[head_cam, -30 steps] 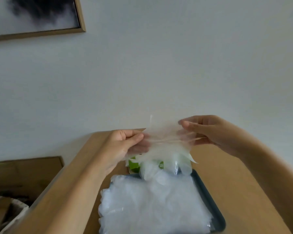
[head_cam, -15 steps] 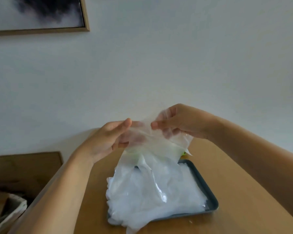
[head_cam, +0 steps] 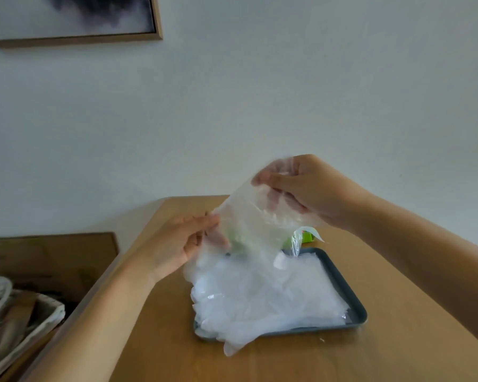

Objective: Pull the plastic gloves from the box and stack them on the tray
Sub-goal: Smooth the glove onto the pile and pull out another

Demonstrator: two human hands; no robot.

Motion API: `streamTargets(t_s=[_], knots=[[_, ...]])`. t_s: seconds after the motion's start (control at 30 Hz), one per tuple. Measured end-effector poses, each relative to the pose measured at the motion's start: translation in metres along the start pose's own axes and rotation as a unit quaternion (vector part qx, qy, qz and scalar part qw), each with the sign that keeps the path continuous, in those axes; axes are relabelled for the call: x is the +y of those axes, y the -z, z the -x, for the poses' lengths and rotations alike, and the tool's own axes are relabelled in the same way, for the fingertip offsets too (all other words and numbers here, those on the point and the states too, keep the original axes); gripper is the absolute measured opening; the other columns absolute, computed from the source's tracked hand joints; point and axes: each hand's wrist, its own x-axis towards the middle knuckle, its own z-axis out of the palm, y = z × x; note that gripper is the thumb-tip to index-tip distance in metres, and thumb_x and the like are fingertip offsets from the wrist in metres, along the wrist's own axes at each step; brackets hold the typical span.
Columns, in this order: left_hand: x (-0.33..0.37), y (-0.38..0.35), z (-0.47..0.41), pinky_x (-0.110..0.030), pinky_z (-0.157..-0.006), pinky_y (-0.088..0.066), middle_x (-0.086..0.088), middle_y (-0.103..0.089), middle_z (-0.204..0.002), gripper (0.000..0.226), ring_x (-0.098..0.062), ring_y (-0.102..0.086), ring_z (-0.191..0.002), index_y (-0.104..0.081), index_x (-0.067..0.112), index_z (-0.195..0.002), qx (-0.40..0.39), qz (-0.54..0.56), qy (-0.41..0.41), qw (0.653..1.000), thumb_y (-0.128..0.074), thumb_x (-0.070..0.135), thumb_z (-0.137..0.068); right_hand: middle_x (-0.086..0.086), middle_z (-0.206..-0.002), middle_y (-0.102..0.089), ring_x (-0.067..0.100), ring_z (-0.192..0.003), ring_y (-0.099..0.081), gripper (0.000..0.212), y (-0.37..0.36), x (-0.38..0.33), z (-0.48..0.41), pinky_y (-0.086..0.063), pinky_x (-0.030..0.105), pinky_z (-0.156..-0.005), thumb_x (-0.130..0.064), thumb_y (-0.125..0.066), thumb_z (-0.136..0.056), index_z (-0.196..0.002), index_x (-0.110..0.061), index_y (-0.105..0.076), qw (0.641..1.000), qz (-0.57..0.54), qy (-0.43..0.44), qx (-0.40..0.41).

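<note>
A smooth wooden table (head_cam: 398,340) bears a dark rectangular tray (head_cam: 353,304) heaped with crinkled translucent plastic gloves (head_cam: 273,293). Above it, a filmy glove (head_cam: 249,224) hangs pinched between the raised right hand (head_cam: 309,188) and the lower left hand (head_cam: 182,244). The green box (head_cam: 307,237) peeks out behind.

Just beyond the far edge of the tray (head_cam: 353,301), the green box (head_cam: 306,237) is almost wholly hidden behind the held glove (head_cam: 254,224); only a corner shows, its print unreadable. The tray's floor and most of its left rim lie under the glove pile (head_cam: 273,293), whose count cannot be told. Above the tray, fingers of the right hand (head_cam: 315,191) and left hand (head_cam: 182,244) blur behind the film they pinch. Well left of the tray a basket (head_cam: 39,323) is cut off by the frame edge, as is a framed picture (head_cam: 75,20) high above it
</note>
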Motion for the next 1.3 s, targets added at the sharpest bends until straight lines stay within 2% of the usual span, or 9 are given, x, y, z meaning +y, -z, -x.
streamTargets(t_s=[0.2,0.27,0.43,0.67,0.77,0.87,1.0,1.13,1.3], knots=[[0.025,0.015,0.006,-0.014,-0.042,-0.042,0.001,-0.039,-0.039,0.047,-0.007,-0.035,-0.033,-0.063,0.001,-0.083,0.025,-0.048,0.035,0.998,-0.087,0.034,-0.060,0.006,-0.065,-0.066,0.008,-0.035,-0.025,0.023,-0.004,0.028,0.007,-0.021,0.016,-0.033,-0.016,-0.043,-0.102,-0.110,-0.016,-0.064,0.998,-0.058,-0.025,-0.008],[0.027,0.018,0.003,-0.013,-0.045,-0.042,0.004,-0.038,-0.041,0.068,-0.005,-0.033,-0.035,-0.064,0.001,-0.093,0.021,-0.111,0.044,0.993,-0.088,0.049,-0.052,0.001,-0.064,-0.068,0.009,-0.036,-0.029,0.024,-0.004,0.046,0.011,-0.025,0.017,-0.035,-0.016,-0.042,-0.102,-0.112,-0.020,-0.063,0.999,-0.031,-0.023,0.007],[0.000,0.003,-0.012,-0.027,-0.066,-0.051,0.005,-0.059,-0.058,0.034,-0.005,-0.056,-0.050,-0.059,0.000,-0.097,-0.005,-0.217,0.131,0.967,-0.075,0.022,-0.075,-0.002,-0.068,-0.072,0.009,-0.033,-0.038,0.023,-0.006,0.105,0.026,-0.036,0.018,-0.039,-0.014,-0.045,-0.100,-0.115,-0.020,-0.060,0.996,0.085,-0.032,0.022],[-0.040,-0.005,-0.031,-0.022,-0.056,-0.050,0.007,-0.068,-0.070,0.023,-0.003,-0.062,-0.057,-0.061,0.016,-0.091,0.000,-0.432,0.171,0.885,-0.078,0.025,-0.079,-0.015,-0.078,-0.073,0.011,-0.045,-0.059,0.024,-0.004,0.156,0.049,-0.043,0.014,-0.050,-0.017,-0.053,-0.096,-0.116,-0.030,-0.054,0.984,0.164,-0.073,-0.002],[-0.036,-0.006,-0.028,-0.027,-0.072,-0.053,0.002,-0.062,-0.100,0.028,-0.009,-0.064,-0.079,-0.057,0.019,-0.104,0.035,-0.528,0.192,0.827,-0.074,0.022,-0.083,-0.018,-0.077,-0.072,0.013,-0.044,-0.058,0.027,-0.003,0.165,0.050,-0.049,0.019,-0.056,-0.018,-0.055,-0.095,-0.117,-0.035,-0.053,0.979,0.187,-0.076,-0.001],[-0.021,-0.024,-0.017,-0.024,-0.086,-0.046,0.009,-0.053,-0.121,0.032,-0.011,-0.054,-0.105,-0.052,0.024,-0.123,0.130,-0.654,0.054,0.743,-0.058,0.017,-0.092,-0.019,-0.078,-0.072,0.015,-0.047,-0.058,0.029,-0.003,0.169,0.049,-0.051,0.023,-0.058,-0.022,-0.057,-0.094,-0.117,-0.039,-0.052,0.979,0.193,-0.066,-0.003],[-0.019,-0.071,-0.005,-0.026,-0.080,-0.045,0.016,-0.057,-0.098,0.013,-0.004,-0.056,-0.090,-0.061,0.026,-0.100,0.080,-0.558,-0.178,0.806,-0.059,0.018,-0.089,-0.013,-0.079,-0.073,0.006,-0.049,-0.057,0.033,-0.004,0.171,0.046,-0.049,0.019,-0.055,-0.022,-0.059,-0.093,-0.120,-0.041,-0.051,0.980,0.186,-0.064,-0.016],[-0.057,-0.087,-0.005,-0.028,-0.077,-0.047,0.012,-0.059,-0.087,0.006,-0.007,-0.058,-0.082,-0.063,0.020,-0.091,-0.089,-0.566,-0.137,0.808,-0.063,0.025,-0.090,-0.005,-0.079,-0.070,0.002,-0.062,-0.060,0.039,0.002,0.173,0.043,-0.046,0.014,-0.059,-0.028,-0.069,-0.086,-0.119,-0.041,-0.054,0.978,0.189,-0.074,-0.046],[-0.083,-0.077,-0.007,-0.025,-0.079,-0.045,0.007,-0.064,-0.091,0.014,-0.008,-0.057,-0.084,-0.064,0.016,-0.089,-0.111,-0.556,-0.093,0.818,-0.062,0.030,-0.090,-0.012,-0.101,-0.070,-0.005,-0.093,-0.062,0.036,0.020,0.153,0.022,-0.048,0.015,-0.086,-0.038,-0.071,-0.081,-0.115,-0.037,-0.058,0.972,0.143,-0.068,-0.172]])
